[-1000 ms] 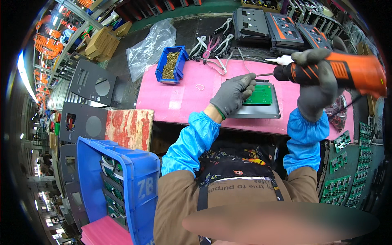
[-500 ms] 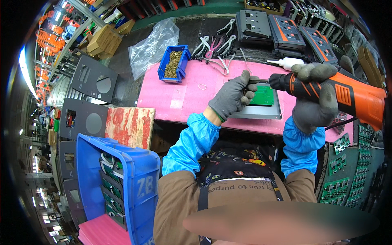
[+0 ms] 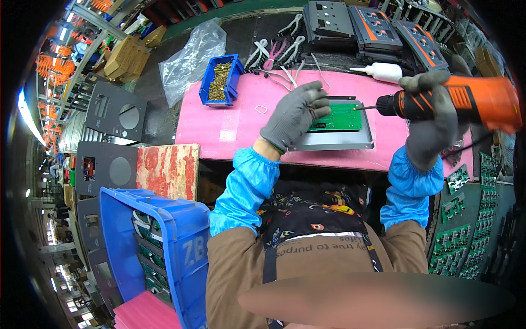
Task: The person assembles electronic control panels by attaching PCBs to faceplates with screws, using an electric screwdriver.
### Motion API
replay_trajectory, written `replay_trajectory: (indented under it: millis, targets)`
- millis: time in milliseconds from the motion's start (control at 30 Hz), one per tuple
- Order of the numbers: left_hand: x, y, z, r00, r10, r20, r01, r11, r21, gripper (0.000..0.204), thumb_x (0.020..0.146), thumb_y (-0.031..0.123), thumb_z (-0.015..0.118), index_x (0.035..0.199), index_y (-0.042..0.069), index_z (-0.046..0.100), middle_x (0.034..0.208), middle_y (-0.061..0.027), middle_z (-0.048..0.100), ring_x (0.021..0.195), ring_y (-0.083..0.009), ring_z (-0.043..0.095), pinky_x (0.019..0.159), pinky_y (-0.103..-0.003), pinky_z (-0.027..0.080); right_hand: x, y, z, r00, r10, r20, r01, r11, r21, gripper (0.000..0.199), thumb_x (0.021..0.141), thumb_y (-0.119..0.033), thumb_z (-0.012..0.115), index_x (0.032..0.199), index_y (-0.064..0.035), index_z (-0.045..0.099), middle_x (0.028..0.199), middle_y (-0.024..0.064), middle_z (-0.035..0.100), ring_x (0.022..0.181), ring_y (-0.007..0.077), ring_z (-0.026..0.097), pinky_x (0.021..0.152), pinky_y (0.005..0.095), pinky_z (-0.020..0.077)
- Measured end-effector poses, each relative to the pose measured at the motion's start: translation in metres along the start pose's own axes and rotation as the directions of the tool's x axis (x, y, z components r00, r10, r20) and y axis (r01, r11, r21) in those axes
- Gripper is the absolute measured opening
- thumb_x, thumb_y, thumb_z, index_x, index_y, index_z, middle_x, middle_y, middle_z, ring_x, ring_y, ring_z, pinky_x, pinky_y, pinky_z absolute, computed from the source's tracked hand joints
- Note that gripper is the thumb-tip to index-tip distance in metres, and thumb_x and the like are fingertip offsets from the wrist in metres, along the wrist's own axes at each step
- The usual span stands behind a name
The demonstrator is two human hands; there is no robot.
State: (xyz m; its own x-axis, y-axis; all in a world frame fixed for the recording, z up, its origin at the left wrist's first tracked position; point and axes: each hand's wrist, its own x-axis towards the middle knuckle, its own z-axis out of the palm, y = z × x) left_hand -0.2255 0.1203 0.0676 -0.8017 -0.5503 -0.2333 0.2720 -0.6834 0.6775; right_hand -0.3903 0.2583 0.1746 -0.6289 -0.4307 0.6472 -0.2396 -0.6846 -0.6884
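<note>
My right hand (image 3: 433, 115), in a grey glove, is wrapped round an orange and black electric screwdriver (image 3: 482, 101). Its long bit points left, and the tip is at the upper right corner of a green circuit board (image 3: 342, 118), where a small brass-coloured spot shows. The board lies in a shallow grey metal panel (image 3: 334, 146) on pink foam. Over the board's left end is my gloved left hand (image 3: 296, 115), fingers curled together; whatever they hold is hidden. A blue bin (image 3: 236, 82) of small brass-coloured screws (image 3: 220, 81) stands to the left.
Behind the pink foam (image 3: 213, 137) lie bundled cables (image 3: 274, 55), a white squeeze bottle (image 3: 383, 72) and stacked grey panels (image 3: 329, 24). A clear plastic bag (image 3: 192, 57) is at the back left. A blue crate (image 3: 183, 241) stands lower left; several circuit boards (image 3: 452, 247) lie lower right.
My left hand has drawn back leftward and down from the screwdriver's tip. The bit now reaches the board's upper right corner. The whole view has shifted slightly.
</note>
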Motion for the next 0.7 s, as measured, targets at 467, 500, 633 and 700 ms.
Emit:
replay_trajectory:
  millis: [467,500,633,700]
  targets:
    - [0.005,0.002,0.014,0.992,-0.007,-0.13,0.046,0.953,0.299,0.046,0.098,0.029,0.051,0.129,-0.004,0.044,0.099,-0.008,0.058,0.07,-0.0062,0.05,0.059,-0.017,0.045,-0.002,0.021,-0.009,0.985,0.156,0.075,-0.126,0.943,-0.31,0.03,0.077,-0.007,0.057,0.102,0.0065,0.053,0.075,0.0112,0.061,0.064,0.0201,0.063,0.064,0.0359,0.0545]
    - [0.007,0.0,0.011,0.991,-0.008,-0.131,0.047,0.954,0.297,0.046,0.098,0.029,0.051,0.129,-0.004,0.044,0.099,-0.008,0.058,0.07,-0.0062,0.05,0.059,-0.017,0.045,-0.002,0.023,-0.01,0.985,0.158,0.075,-0.127,0.942,-0.311,0.03,0.077,-0.007,0.057,0.102,0.0065,0.053,0.075,0.0112,0.061,0.064,0.0201,0.063,0.064,0.0359,0.0545]
    - [0.013,-0.01,0.003,0.994,0.056,-0.098,-0.023,0.952,0.304,0.038,0.097,0.023,0.052,0.125,-0.003,0.049,0.096,-0.0054,0.056,0.072,-0.0078,0.051,0.062,-0.017,0.044,-0.003,0.025,-0.01,0.979,0.186,0.084,-0.159,0.954,-0.252,0.047,0.075,-0.007,0.062,0.119,0.0049,0.049,0.075,0.0076,0.064,0.065,0.0154,0.064,0.065,0.0297,0.0542]
    - [0.014,-0.014,0.002,0.991,0.088,-0.103,-0.049,0.943,0.329,0.037,0.097,0.021,0.053,0.124,-0.004,0.05,0.096,-0.0054,0.056,0.073,-0.0082,0.052,0.064,-0.018,0.045,-0.003,0.024,-0.006,0.978,0.191,0.088,-0.164,0.954,-0.25,0.049,0.075,-0.008,0.062,0.12,0.0045,0.048,0.075,0.0071,0.063,0.064,0.0146,0.063,0.064,0.0287,0.0538]
